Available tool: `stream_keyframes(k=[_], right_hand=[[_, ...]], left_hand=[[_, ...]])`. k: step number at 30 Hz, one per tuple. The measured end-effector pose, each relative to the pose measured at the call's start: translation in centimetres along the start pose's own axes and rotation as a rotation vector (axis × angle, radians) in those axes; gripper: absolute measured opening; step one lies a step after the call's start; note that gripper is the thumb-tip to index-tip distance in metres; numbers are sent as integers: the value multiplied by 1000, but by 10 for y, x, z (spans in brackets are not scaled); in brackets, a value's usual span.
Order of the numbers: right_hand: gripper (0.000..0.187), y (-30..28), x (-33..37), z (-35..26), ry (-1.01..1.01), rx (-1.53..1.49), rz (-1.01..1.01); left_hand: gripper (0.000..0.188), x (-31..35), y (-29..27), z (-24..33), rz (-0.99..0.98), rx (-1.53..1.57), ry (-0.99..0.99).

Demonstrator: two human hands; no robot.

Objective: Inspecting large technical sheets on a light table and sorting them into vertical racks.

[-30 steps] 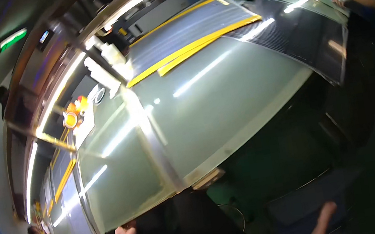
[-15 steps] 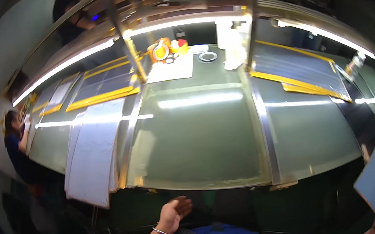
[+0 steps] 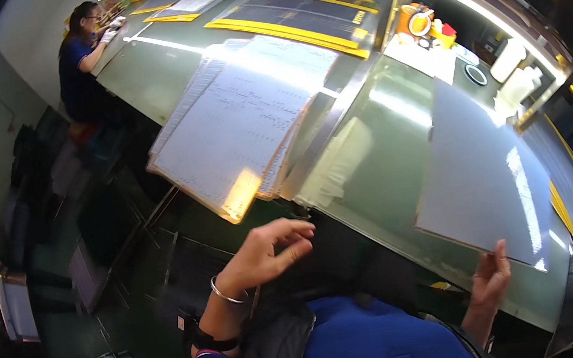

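My right hand (image 3: pixel 490 278) grips the lower edge of a large, thin grey-blue panel (image 3: pixel 482 175), thumb on its upper face. The panel is tilted over the glossy green worktable, and a lamp's reflection shows near its right edge. My left hand (image 3: pixel 268 252), a metal bangle on its wrist, is in the air in front of the table edge. It holds nothing; its fingers are slightly bent, with the thumb apart. Beyond it lies a stack of pale panels (image 3: pixel 233 120) with small marks on them and brownish edges, jutting over the table's front edge.
Dark panels with yellow edges (image 3: pixel 293 22) lie along the back. White bottles (image 3: pixel 515 82), a tape roll (image 3: pixel 476 74) and an orange container (image 3: pixel 415 20) stand under the lamps. Another person (image 3: pixel 81 69) works at the far left. Metal posts divide the table.
The view has swung left. The panel in my right hand has come from the far right to over the middle of the table. My left hand remains empty, fingers more bent.
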State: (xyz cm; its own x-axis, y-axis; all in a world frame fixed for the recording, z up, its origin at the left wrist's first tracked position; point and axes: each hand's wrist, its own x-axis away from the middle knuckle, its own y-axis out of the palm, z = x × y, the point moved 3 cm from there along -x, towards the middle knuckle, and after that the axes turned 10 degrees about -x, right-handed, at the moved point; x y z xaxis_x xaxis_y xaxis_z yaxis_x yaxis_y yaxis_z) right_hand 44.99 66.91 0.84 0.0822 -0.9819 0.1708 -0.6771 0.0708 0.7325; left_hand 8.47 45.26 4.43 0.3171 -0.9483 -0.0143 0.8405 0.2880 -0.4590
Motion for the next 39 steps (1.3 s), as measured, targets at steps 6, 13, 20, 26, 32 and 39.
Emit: stream_keyframes(k=[6,13,20,26,32,39], right_hand=[[13,30,23,73,273,222,114],[22,16,15,72,308,181,20],[23,18,11,74,301,158,-28],[23,23,14,76,307,87,-55],[25,22,23,73,296,34,-61],[26,32,21,69,358,42,-55]], left_hand=[[54,-45,-66,-73,455,-526,-2],[74,-50,-27,-80,387,-1122,-124],[66,-33,-16,-64,415,-1096,-59],[67,-37,-11,-62,358,-1081,-121],[70,-49,-19,-64,195,-1128,-117],[61,-49,-16,-45,105,-1004,-13]])
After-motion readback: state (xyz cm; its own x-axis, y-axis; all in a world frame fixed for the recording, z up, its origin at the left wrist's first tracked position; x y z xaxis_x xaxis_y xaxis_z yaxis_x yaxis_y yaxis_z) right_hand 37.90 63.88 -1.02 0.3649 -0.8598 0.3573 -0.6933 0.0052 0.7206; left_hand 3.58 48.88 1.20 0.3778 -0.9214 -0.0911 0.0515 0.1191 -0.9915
